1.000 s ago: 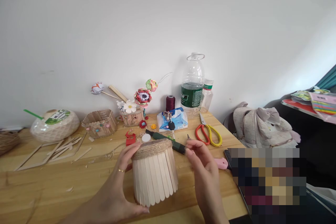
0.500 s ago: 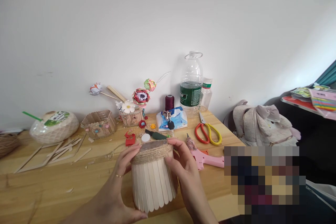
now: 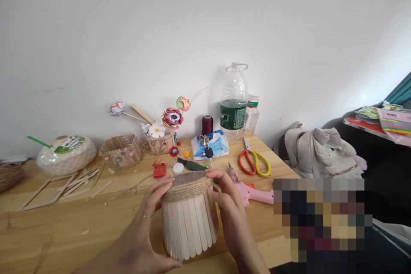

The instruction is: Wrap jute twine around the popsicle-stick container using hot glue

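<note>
A container of pale craft sticks [image 3: 189,227], banded with twine [image 3: 188,189] around its upper end, is held between the two hands, above the near part of the wooden table [image 3: 105,239]. It is gripped by the left hand [image 3: 141,231], with fingers laid at the twine-wrapped edge and the thumb set low by the rounded stick ends. By the right hand [image 3: 229,212], its opposite side is clasped, with fingertips placed on the upper rim. Whether the table is touched by the container cannot be told. Just beside the right hand, on its outer side, a pink glue gun [image 3: 257,194] is seen; beyond it, scissors [image 3: 256,162] are laid with their handles spread. Past the left hand's fingertips, a red scrap [image 3: 159,170] and a white disc [image 3: 178,168] are found, while loose sticks [image 3: 75,185] are scattered farther out on that hand's outer side.
</note>
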A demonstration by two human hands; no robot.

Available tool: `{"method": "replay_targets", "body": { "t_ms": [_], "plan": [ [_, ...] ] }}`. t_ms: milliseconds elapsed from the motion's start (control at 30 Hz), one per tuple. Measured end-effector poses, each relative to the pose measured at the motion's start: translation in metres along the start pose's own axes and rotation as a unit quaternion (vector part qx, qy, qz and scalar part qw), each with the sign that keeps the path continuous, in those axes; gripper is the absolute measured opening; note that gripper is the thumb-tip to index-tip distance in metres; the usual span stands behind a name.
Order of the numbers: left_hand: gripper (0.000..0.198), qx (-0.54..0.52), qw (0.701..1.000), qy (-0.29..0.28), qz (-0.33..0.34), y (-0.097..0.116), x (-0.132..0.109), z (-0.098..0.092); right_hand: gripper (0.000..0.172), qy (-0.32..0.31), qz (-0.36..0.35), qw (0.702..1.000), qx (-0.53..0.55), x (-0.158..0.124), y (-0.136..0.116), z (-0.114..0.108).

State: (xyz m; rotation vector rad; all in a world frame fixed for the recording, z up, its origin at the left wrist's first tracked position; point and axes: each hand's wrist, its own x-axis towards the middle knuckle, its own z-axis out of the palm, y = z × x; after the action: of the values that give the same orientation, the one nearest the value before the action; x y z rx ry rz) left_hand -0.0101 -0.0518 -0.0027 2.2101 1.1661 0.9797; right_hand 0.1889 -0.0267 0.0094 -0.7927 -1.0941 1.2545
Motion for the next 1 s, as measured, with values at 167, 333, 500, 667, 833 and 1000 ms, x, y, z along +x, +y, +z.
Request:
{"method": "replay_targets", "body": {
  "t_ms": [167, 333, 500, 667, 833, 1000],
  "plan": [
    [0.111, 0.007, 1.000, 0.003, 0.022, 0.0023, 0.0030, -0.0008, 0.023, 0.014, -0.005, 1.000, -0.022, 0.0005, -0.0028, 0.0007],
    [0.111, 0.011, 1.000, 0.002, 0.026, -0.0001, 0.0024, -0.0005, 0.023, 0.016, 0.014, 1.000, -0.019, 0.0013, -0.0063, 0.0008],
    [0.111, 0.016, 0.999, 0.006, 0.033, -0.0036, 0.0011, -0.0008, 0.024, 0.012, 0.023, 1.000, -0.011, 0.0016, -0.0049, -0.0007],
    [0.110, 0.014, 0.999, 0.009, 0.040, -0.0022, 0.0016, -0.0008, 0.023, 0.011, 0.013, 0.999, -0.030, 0.0019, -0.0052, -0.0004],
    [0.110, 0.009, 0.999, 0.011, 0.046, 0.0000, 0.0035, -0.0007, 0.022, 0.017, -0.005, 0.999, -0.046, 0.0035, -0.0058, -0.0001],
    [0.110, 0.006, 0.999, 0.004, 0.036, -0.0017, 0.0043, 0.0004, 0.017, 0.030, -0.008, 1.000, -0.006, 0.0019, 0.0027, -0.0010]
  ]
}}
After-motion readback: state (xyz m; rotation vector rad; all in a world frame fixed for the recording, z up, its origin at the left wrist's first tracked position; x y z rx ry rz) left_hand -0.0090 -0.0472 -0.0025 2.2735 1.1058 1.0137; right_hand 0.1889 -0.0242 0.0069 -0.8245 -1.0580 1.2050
